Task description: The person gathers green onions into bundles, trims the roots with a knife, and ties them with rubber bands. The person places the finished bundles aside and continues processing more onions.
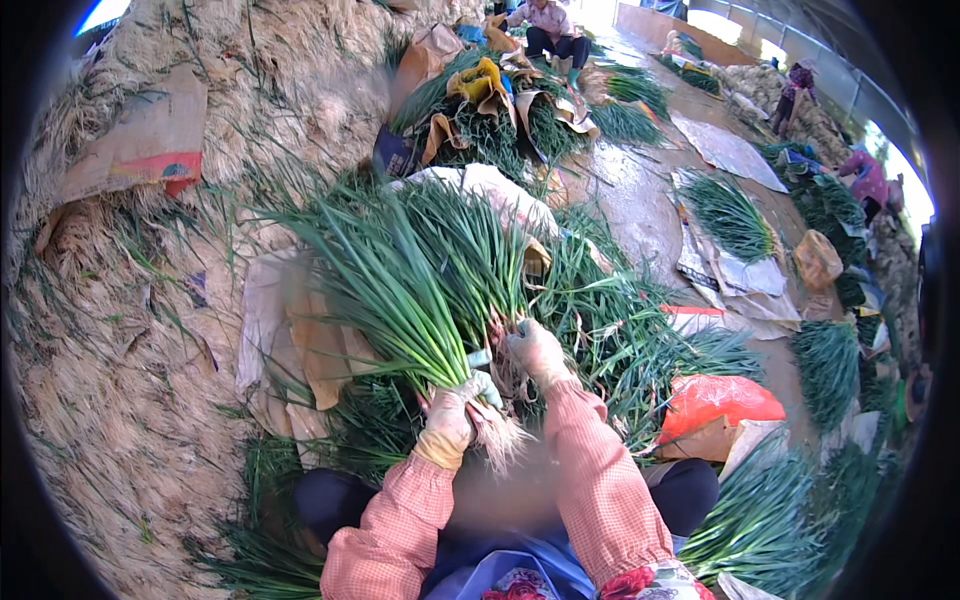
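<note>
A thick bunch of green onions (425,325) is gripped in my gloved left hand (455,412), its leaves fanning up and to the left. White stringy roots (500,440) hang out below that hand, toward the right. My gloved right hand (538,352) is closed at the reddish bases of a second cluster of green onions (470,240) just beyond. What exactly its fingers pinch is partly hidden, but it touches the stems there. Loose green onions (600,320) are heaped to the right of my right hand.
Pale root waste (130,400) covers the ground at left. A red-orange plastic bag (720,405) lies at right. More green onions (735,215) rest on sheets farther right. Sacks with greens (485,110) stand ahead. A seated person (555,30) is beyond; other people work at far right.
</note>
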Demonstrator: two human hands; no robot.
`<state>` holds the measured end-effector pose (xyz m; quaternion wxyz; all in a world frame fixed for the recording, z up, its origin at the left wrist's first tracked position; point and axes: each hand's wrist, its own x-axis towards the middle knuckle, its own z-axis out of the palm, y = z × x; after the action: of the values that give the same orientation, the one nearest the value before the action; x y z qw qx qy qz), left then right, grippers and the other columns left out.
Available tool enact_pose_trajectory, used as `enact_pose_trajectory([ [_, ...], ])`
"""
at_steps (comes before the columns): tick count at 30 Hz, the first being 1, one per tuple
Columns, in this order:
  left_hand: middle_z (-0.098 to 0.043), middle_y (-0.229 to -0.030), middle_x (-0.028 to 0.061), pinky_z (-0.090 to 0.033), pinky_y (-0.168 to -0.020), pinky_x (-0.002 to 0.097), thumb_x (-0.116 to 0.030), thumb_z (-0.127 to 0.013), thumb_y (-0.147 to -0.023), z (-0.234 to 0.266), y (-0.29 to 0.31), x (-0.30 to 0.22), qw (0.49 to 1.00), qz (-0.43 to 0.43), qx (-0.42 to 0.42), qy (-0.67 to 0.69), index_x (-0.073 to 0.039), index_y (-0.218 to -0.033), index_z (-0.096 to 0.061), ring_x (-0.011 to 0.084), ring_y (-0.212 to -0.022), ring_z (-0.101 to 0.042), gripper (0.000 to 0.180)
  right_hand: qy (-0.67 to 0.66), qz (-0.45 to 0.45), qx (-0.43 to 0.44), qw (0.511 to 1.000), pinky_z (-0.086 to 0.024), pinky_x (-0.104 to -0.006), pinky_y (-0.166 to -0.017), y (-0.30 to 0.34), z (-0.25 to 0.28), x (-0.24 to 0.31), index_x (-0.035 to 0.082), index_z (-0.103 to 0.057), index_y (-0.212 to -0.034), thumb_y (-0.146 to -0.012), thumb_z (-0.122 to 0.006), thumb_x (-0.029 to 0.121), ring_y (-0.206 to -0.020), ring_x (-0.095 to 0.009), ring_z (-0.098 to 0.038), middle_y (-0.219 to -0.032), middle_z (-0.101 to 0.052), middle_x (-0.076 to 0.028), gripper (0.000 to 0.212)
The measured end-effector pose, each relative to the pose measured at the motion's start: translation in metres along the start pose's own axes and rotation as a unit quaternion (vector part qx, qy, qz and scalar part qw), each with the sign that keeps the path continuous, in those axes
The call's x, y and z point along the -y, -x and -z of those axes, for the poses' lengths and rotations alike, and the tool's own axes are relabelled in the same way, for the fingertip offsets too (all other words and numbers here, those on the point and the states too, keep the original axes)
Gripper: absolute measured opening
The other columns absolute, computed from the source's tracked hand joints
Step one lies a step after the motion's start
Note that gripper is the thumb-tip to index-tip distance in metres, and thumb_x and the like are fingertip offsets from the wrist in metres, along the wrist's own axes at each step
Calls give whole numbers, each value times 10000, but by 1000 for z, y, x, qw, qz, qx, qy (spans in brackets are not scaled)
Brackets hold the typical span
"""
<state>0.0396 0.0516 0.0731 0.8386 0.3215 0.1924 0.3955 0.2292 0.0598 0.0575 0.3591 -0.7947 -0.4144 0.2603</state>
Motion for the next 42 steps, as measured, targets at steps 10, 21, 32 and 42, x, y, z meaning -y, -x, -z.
enact_pose_trajectory([
  [10,-667,-811,132,-535,-565,313,-19,-569,-831,22,0,17,991,99,-80,-34,35,-971,-607,223,-645,-640,155,-287,-106,249,919,-431,-215,-518,66,31,15,-8,-461,-1291,-876,-583,477,-524,-107,-528,-924,-640,-106,650],
  [21,-647,-771,99,-485,-487,285,-6,-572,-799,17,0,38,979,106,-176,-8,-2,-1004,-585,197,-547,-581,205,-656,-133,11,743,-357,-197,-376,75,-26,42,48,-589,-1056,-907,-574,201,-500,-81,-515,-751,-585,21,214],
  [32,-640,-793,105,-506,-533,282,-120,-632,-829,-18,3,-18,990,-67,-79,97,-44,-1228,-497,199,-635,-624,428,-69,-34,-69,995,-463,-299,-654,-7,30,-9,61,-639,-1059,-864,-595,299,-661,-169,-564,-778,-628,-65,311],
  [42,-620,-776,262,-337,-352,141,-34,-575,-837,25,1,8,983,101,-126,85,67,-931,-584,188,-490,-556,137,82,202,166,962,-450,-248,-548,95,8,4,43,-616,-1131,-870,-647,193,-591,-85,-542,-769,-637,-17,303],
])
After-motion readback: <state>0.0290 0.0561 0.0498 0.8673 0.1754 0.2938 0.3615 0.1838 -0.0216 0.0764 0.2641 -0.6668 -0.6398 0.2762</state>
